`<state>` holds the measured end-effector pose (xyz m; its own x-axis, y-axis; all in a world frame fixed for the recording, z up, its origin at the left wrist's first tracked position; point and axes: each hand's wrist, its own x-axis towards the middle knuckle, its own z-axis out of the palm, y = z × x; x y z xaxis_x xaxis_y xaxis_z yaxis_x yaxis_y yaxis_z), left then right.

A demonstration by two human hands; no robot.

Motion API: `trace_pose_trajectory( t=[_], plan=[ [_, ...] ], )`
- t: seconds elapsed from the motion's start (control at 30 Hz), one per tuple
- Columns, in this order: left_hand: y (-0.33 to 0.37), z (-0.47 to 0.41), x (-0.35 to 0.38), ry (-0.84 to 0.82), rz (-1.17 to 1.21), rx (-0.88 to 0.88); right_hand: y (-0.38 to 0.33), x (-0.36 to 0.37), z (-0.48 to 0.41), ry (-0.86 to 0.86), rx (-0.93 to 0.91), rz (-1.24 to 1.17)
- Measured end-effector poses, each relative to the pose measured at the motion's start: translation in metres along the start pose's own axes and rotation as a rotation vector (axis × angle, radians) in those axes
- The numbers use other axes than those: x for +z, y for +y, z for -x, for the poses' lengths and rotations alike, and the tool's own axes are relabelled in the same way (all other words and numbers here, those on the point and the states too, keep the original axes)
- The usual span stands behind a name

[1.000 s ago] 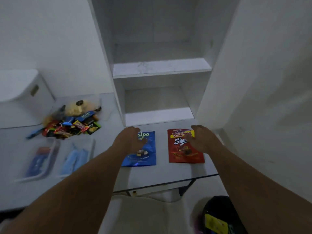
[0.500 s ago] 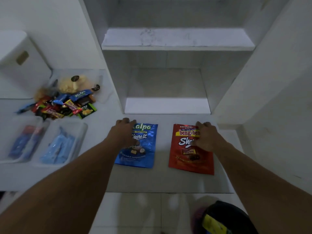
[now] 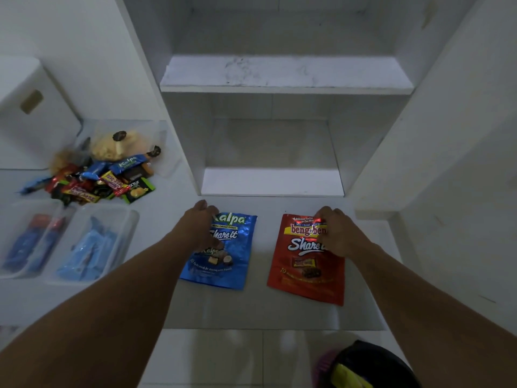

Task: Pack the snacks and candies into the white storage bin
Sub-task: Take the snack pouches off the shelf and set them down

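Figure: a domestic storage corner. We note a white table [image 3: 265,312] against plain white walls, a built-in white shelf unit [image 3: 285,74] and a pale tiled floor [image 3: 223,359]. On the table, clear plastic tubs [image 3: 134,214] of packets, a heap of wrapped candies [image 3: 92,180] and a white storage bin [image 3: 33,119] indicate household pantry keeping.

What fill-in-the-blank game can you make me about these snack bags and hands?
1. The left hand touches the Kalpa bag, which is coloured ____.
2. The right hand touches the Beng-Beng bag, which is coloured ____.
3. The candy pile lies to the ____ of both bags.

Missing words: blue; red; left.
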<state>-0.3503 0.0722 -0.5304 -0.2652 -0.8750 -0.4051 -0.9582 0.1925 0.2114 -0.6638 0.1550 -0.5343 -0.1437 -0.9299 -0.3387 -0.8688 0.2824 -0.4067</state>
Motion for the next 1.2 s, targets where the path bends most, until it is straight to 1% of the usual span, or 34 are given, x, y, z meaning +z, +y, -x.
trace_pose_trajectory(
  t=[0.1, 0.2, 0.3, 0.5, 0.63, 0.77, 0.9, 1.1, 1.2],
  plan=[
    [-0.001, 0.002, -0.001, 0.007, 0.017, -0.005, 0.000, 0.000, 0.002, 0.030, -0.005, -0.001],
    [-0.002, 0.004, -0.004, 0.012, -0.022, 0.004, 0.000, 0.001, 0.003, 0.029, 0.033, -0.022],
    [-0.005, 0.004, -0.004, 0.016, 0.001, 0.004, -0.003, 0.004, 0.006, 0.012, 0.046, -0.031],
    [-0.004, 0.011, -0.006, 0.085, -0.049, 0.059, -0.015, -0.005, 0.015, 0.026, -0.003, -0.066],
    [0.007, 0.022, -0.024, 0.154, 0.060, 0.107, -0.022, -0.024, 0.032, 0.071, -0.048, -0.041],
    [0.024, 0.039, -0.057, 0.155, 0.129, 0.206, -0.035, -0.044, 0.058, 0.123, 0.000, -0.021],
    [0.044, 0.061, -0.091, 0.149, 0.160, 0.319, -0.045, -0.062, 0.103, 0.172, 0.062, -0.029],
    [0.077, 0.112, -0.120, 0.144, 0.214, 0.466, -0.055, -0.077, 0.191, 0.362, 0.190, 0.024],
    [0.096, 0.141, -0.127, 0.187, 0.211, 0.593, -0.058, -0.081, 0.244, 0.468, 0.221, 0.112]
  ],
)
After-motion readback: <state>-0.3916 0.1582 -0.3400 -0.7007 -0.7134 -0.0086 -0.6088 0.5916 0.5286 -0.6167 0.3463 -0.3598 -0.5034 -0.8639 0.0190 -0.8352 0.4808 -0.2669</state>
